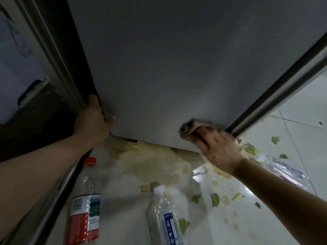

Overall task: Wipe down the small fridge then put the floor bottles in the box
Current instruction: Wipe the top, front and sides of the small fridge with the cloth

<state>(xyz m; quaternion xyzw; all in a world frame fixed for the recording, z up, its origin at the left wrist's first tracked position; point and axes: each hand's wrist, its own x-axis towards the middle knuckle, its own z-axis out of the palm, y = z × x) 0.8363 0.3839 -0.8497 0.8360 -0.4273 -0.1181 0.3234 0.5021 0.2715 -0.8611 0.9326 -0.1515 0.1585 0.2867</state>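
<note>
Bottom of frame, nearest: two clear plastic bottles lie on the tiled floor (300, 121). Red-cap bottle (85, 206) at lower left, red/white label, cap pointing up-frame, just beside a metal bar (46, 209) running along the left forearm. White-cap bottle (163, 218) at bottom centre, blue label, cap up-frame. Third bottle (283, 171) at mid right, clear w/ blue print, partly hidden behind the right forearm.

Floor, centre: yellowish spill (150, 161) spreading from the fridge base; green leaf scraps (215, 198) scattered lower right and right.

Mid frame: right hand (219, 149) presses a grey-brown cloth (191, 128) against the lower right corner of the fridge door (177, 68); fingers bunched over the cloth, clamped on it. Cloth blurred. Vertical handle (276, 89) touches the hand's right side.

Left hand (93, 121) at centre left grips the door's left edge near the bottom; thumb on the front face, fingers wrapped round behind the edge, not visible.

Far: grey door panel fills the upper frame. Upper left: fridge body, dim; detail cannot be told.
</note>
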